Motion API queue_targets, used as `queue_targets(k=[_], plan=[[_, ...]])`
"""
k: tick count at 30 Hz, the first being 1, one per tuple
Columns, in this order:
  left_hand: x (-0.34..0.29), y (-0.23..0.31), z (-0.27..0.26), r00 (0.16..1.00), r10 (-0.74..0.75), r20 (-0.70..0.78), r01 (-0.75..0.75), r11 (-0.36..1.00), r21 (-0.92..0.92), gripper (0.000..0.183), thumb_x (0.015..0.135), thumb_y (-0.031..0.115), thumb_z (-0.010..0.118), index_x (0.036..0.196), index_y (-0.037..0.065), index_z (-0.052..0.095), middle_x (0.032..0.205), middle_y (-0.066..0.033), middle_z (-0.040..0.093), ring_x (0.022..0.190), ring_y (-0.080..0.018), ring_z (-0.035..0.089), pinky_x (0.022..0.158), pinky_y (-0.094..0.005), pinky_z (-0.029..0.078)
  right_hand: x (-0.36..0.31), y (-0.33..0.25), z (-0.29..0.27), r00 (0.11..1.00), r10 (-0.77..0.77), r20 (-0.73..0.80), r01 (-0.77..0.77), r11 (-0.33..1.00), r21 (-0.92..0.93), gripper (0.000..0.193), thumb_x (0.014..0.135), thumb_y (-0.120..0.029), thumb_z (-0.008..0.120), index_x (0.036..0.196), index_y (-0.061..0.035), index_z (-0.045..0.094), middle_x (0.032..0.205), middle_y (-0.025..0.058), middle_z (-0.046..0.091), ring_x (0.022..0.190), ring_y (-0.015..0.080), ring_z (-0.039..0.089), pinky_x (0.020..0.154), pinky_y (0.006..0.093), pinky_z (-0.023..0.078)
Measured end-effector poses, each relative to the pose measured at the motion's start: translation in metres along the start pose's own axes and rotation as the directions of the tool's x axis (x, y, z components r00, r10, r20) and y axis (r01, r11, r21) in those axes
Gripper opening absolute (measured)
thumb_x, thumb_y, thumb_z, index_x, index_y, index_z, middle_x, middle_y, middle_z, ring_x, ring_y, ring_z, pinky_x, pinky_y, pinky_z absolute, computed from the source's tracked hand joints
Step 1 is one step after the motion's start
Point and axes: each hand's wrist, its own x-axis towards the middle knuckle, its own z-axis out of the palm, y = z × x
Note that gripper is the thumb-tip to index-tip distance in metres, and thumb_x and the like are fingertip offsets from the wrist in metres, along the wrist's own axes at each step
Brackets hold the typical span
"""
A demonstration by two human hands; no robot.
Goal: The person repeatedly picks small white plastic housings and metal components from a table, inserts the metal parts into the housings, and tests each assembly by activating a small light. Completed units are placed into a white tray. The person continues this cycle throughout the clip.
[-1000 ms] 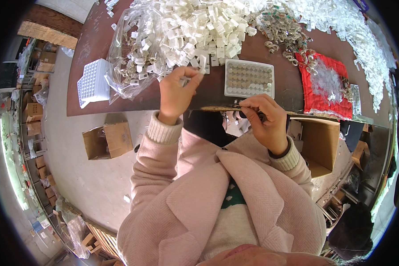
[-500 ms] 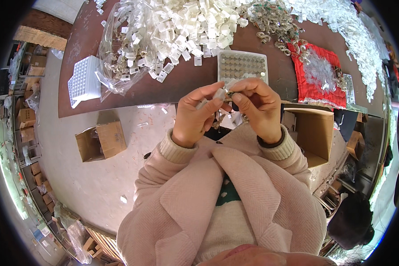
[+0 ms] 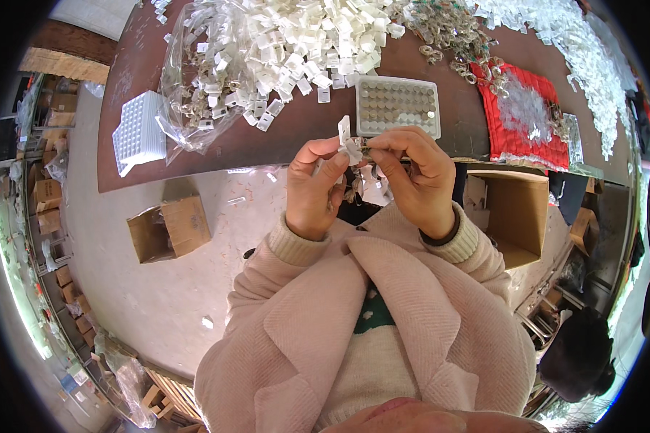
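My left hand [image 3: 313,189] pinches a small white plastic case [image 3: 344,130] between thumb and fingers, with a flat flap of it standing up. Close against it, the thumb and forefinger of my right hand [image 3: 417,179] are closed on a tiny part with thin wire, largely covered by the fingertips. Some small brownish, shiny pieces [image 3: 352,186] hang below, between the hands; what holds them is hidden. Just beyond my fingers, on the brown table [image 3: 282,141], lies a clear tray [image 3: 359,108] with rows of round metallic discs.
A heap of white plastic cases [image 3: 318,43] covers the table's far middle, beside a clear bag [image 3: 177,94]. Wired parts [image 3: 448,32], a red cloth [image 3: 495,141] and clear pieces [image 3: 578,47] lie right. White stacked trays [image 3: 141,130] stand left. Cardboard boxes [image 3: 186,225] sit below table height.
The white case has turned in my left fingers, and its flap now points up. My right fingers have shifted slightly left, staying against it. The view has moved a little.
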Motion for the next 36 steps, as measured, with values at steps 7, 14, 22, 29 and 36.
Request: queue_targets(k=[7,14,22,29,36], plan=[[-0.002,-0.009,0.000,0.948,0.316,0.025,-0.311,0.914,0.262,0.025,0.089,-0.005,0.071,0.112,0.003,0.066,0.093,-0.0051,0.069,0.057,-0.0013,0.054,0.045,-0.0155,0.040,-0.001,-0.004,0.002,1.000,-0.009,-0.002,0.008,0.979,-0.204,0.012,0.088,0.005,0.071,0.100,-0.0001,0.071,0.091,0.0063,0.068,0.072,0.0082,0.060,0.064,0.0217,0.047],[-0.001,-0.012,-0.005,0.917,0.384,0.105,-0.398,0.882,0.254,0.027,0.087,-0.008,0.072,0.112,0.003,0.066,0.100,-0.0087,0.071,0.062,-0.0028,0.057,0.049,-0.0159,0.044,-0.001,-0.004,-0.002,0.992,0.121,0.046,-0.115,0.987,-0.110,0.015,0.084,0.006,0.071,0.097,-0.0016,0.072,0.090,0.0082,0.070,0.074,0.0134,0.064,0.062,0.0252,0.049],[0.002,-0.014,-0.013,0.891,0.429,0.149,-0.454,0.849,0.269,0.025,0.088,-0.007,0.072,0.110,0.003,0.066,0.091,-0.0072,0.070,0.062,-0.0030,0.057,0.050,-0.0160,0.044,-0.003,0.008,-0.003,0.955,0.241,0.171,-0.272,0.943,0.190,0.023,0.085,0.005,0.073,0.106,-0.0023,0.075,0.091,0.0050,0.069,0.072,0.0080,0.060,0.062,0.0216,0.047],[-0.002,-0.018,-0.003,0.884,0.465,0.044,-0.456,0.840,0.294,0.024,0.091,-0.003,0.071,0.112,0.003,0.062,0.093,-0.0078,0.070,0.064,-0.0038,0.057,0.051,-0.0169,0.045,-0.003,0.002,0.004,0.980,0.160,0.117,-0.169,0.983,0.074,0.024,0.085,0.008,0.070,0.107,-0.0006,0.073,0.093,0.0062,0.069,0.074,0.0076,0.063,0.064,0.0209,0.049],[-0.001,-0.029,0.003,0.859,0.510,0.041,-0.506,0.835,0.217,0.021,0.095,-0.003,0.066,0.113,0.004,0.057,0.108,-0.0120,0.070,0.068,-0.0048,0.059,0.051,-0.0173,0.047,-0.005,0.003,0.017,0.958,0.278,0.070,-0.286,0.923,0.256,0.026,0.087,0.012,0.062,0.111,0.0010,0.064,0.087,0.0023,0.062,0.072,0.0049,0.060,0.063,0.0189,0.047]])
